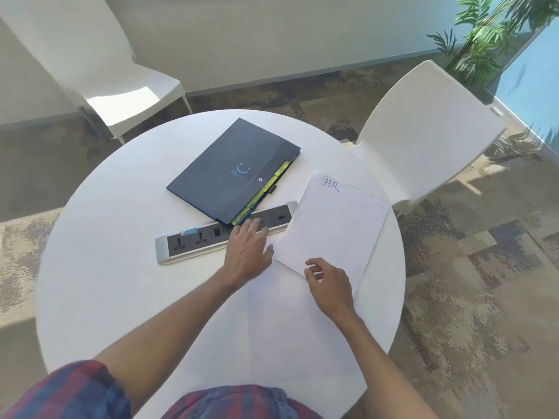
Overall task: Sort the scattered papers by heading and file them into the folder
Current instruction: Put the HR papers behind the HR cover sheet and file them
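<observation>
A dark blue folder with yellow index tabs along its right edge lies shut on the round white table. A white sheet headed "HR" lies to its right, partly over the power strip. My right hand pinches the near corner of that sheet. My left hand lies flat with fingers spread, fingertips on the power strip near the folder's bottom corner. More white paper lies beneath, toward the table's near edge.
A silver and black power strip runs across the table's middle. Two white chairs stand by: one at the back left, one on the right. A potted plant is at the far right.
</observation>
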`<state>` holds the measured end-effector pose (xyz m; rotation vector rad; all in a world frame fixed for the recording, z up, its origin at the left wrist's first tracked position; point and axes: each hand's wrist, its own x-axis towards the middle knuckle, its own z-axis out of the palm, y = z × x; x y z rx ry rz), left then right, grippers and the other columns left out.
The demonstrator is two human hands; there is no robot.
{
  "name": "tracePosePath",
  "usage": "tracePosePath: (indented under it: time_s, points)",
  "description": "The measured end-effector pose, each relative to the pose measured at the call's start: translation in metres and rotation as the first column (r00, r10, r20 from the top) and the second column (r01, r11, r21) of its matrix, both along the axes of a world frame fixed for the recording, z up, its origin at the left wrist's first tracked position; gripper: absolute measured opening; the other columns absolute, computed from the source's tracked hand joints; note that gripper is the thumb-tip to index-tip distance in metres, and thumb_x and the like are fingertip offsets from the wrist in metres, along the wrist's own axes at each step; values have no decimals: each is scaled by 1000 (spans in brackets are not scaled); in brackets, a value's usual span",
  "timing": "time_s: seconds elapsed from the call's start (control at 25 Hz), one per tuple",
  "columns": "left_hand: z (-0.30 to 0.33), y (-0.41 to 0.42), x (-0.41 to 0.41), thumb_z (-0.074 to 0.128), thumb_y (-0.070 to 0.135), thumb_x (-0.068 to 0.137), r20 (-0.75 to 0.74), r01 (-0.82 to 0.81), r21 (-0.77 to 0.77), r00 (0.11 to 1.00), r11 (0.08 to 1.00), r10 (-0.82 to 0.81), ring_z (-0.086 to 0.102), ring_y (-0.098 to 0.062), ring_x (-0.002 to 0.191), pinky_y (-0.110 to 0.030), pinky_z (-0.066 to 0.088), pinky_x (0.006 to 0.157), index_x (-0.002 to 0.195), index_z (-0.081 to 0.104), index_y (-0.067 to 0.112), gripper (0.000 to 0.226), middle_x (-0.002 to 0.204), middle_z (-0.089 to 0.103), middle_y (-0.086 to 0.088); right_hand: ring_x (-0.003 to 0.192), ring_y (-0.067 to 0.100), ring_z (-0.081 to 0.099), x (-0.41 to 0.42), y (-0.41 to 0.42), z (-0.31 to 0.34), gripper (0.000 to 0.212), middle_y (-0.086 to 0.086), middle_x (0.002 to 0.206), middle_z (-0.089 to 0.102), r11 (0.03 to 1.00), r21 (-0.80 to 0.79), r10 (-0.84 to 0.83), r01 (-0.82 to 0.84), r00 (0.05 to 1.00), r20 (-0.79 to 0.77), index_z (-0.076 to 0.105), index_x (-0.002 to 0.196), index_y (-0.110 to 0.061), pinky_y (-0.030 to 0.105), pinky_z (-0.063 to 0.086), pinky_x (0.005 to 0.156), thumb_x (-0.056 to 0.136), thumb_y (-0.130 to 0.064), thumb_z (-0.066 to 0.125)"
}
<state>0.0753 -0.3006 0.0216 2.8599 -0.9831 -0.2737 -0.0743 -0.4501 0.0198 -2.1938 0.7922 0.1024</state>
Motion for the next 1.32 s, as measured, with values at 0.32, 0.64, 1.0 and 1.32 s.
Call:
tracePosePath:
  time_s: [0.32, 0.64, 1.0, 1.32]
  points:
    - [-15, 3, -67, 48, 42, 96, -278, -107, -27, 956, 994, 95, 39, -25, 135, -38, 35, 107, 140, 47, 12, 54, 144, 47, -5, 131, 11, 48, -65, -3, -23, 42, -10, 146, 49, 967, -132, 191, -217, 963, -188, 52, 139, -21, 28, 40, 102, 99, -32, 50]
    - [-33, -46, -36, 58, 46, 92, -557, -576, -88, 705, 813, 439, 47, -28, 124, -45, 45, 99, 128, 57, 14, 48, 131, 50, -9, 113, 12, 60, -63, -7, -23, 30, -15, 132, 56, 962, -191, 174, -196, 977, -124, 62, 124, -20, 27, 46, 88, 96, -25, 51]
    - [-33, -62, -33, 67, 29, 84, -614, -735, -157, 596, 659, 518, 63, -24, 94, -32, 50, 78, 98, 66, 18, 18, 98, 66, 2, 115, 17, 60, -53, -34, -18, 40, -2, 131, 62, 962, -79, -266, 262, 963, -41, 56, 134, -18, 33, 46, 89, 95, -30, 58]
    - [-37, -62, -24, 73, 11, 83, -818, -789, -170, 447, 591, 361, 59, -21, 80, -30, 49, 72, 69, 68, 14, 15, 85, 66, 0, 118, 32, 52, -29, -59, -29, 70, 12, 130, 52, 856, -317, -489, 408, 838, -242, 49, 128, -5, 43, 44, 88, 84, -56, 67]
